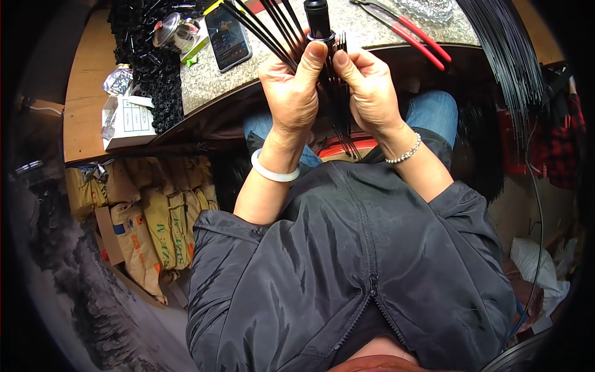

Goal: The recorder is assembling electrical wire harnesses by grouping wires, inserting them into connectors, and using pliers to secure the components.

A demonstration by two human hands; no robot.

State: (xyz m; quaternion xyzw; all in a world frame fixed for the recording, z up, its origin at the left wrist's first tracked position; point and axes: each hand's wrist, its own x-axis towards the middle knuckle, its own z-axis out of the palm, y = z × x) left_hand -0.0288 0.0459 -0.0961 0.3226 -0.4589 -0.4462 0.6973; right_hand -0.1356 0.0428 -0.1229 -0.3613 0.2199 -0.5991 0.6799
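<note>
Left grip point(291, 90)'s got the glossy black cylinder point(319, 18) near its collar point(321, 38) plus thin rods point(335, 105); right grip point(373, 90) pinches rods alongside, at the speckled worktop point(214, 87)'s front edge. Cylinder's long axis points away from the jacket point(334, 248). Phone point(228, 38) left, red-handled pliers point(414, 32) right, black parts point(164, 105) heaped further left.

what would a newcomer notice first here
The eye would likely land on the left hand and right hand at upper centre, pinching thin black rods by a black cylindrical part. Next come the red-handled pliers to their right and the large sheaf of dark strands at upper right.
</note>
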